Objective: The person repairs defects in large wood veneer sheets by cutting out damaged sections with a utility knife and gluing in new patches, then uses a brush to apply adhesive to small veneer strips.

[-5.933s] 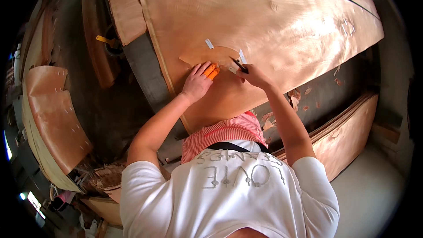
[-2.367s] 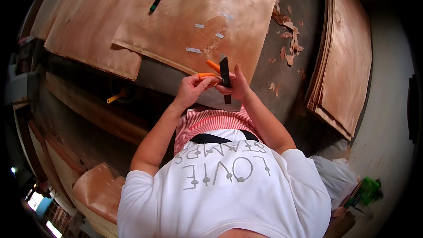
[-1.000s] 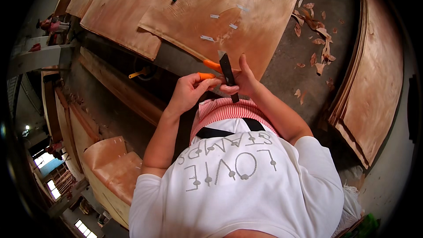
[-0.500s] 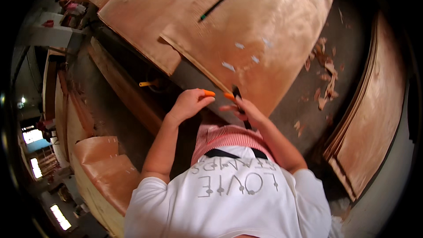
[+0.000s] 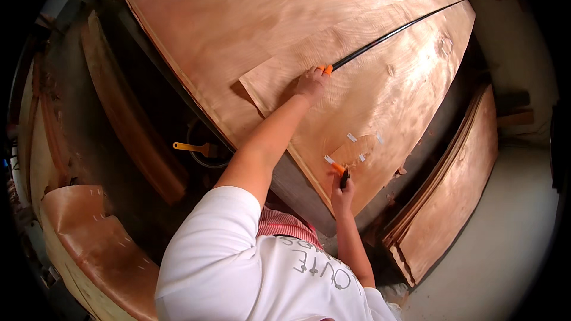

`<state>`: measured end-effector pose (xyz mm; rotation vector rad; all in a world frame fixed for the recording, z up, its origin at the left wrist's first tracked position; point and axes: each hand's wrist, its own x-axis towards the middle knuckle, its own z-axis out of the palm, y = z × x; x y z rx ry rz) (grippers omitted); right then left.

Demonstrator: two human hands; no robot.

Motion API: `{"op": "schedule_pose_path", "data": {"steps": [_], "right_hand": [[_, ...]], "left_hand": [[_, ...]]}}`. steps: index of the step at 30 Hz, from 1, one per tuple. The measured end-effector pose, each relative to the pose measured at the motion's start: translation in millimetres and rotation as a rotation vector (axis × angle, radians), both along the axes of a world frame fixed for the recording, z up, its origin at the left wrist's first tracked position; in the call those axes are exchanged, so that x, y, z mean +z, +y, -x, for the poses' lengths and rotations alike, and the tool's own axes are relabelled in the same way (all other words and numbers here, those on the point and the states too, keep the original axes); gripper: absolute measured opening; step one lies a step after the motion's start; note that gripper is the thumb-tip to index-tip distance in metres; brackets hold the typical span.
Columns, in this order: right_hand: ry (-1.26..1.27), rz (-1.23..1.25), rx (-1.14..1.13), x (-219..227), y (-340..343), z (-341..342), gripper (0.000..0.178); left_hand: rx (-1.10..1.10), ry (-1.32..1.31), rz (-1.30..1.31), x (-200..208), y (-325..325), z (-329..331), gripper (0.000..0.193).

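My left hand (image 5: 314, 85), orange covers on its fingertips, is closed on the near end of a long thin black rod (image 5: 380, 40). The rod lies slantwise across a broad wood veneer sheet (image 5: 351, 101). Under my left wrist is the edge of a narrower veneer piece (image 5: 267, 74). Low over the near corner of the sheet, my right hand (image 5: 342, 195) is closed round a slim black tool (image 5: 344, 178), whose kind I cannot make out. Beside it, white tape strips (image 5: 351, 137) surround a small veneer patch (image 5: 346, 153).
A yellow-handled brush or scraper (image 5: 191, 147) lies at a dark round container, left of the sheets. Long stacked veneers (image 5: 452, 184) stand at the right. Curved veneer (image 5: 98, 232) lies lower left, and a long board (image 5: 125, 113) runs along the left.
My left hand has reached forward onto the rod's end, having been raised near my waist. My right hand, still holding the black tool, is now beside the taped patch. The view has shifted.
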<state>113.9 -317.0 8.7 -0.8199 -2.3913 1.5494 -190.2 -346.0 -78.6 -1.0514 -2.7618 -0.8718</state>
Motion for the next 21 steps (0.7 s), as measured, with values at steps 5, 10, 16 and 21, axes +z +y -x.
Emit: {"op": "schedule_pose_path", "data": {"steps": [5, 10, 16, 21], "right_hand": [[0.148, -0.386, 0.267, 39.0, -30.0, 123.0, 0.035], [-0.355, -0.574, 0.666, 2.6, -64.0, 241.5, 0.024], [-0.474, -0.708, 0.985, -31.4, -100.8, 314.3, 0.026], [-0.302, -0.54, 0.737, -26.6, -83.1, 294.4, 0.017]], "left_hand": [[-0.046, -0.259, -0.09, 5.7, -50.8, -30.1, 0.027], [-0.103, -0.785, -0.426, 28.2, -167.2, -156.7, 0.027], [0.031, -1.238, 0.039, 21.1, -275.9, -247.3, 0.04], [0.061, -0.795, 0.243, -2.0, -301.8, -260.2, 0.049]]}}
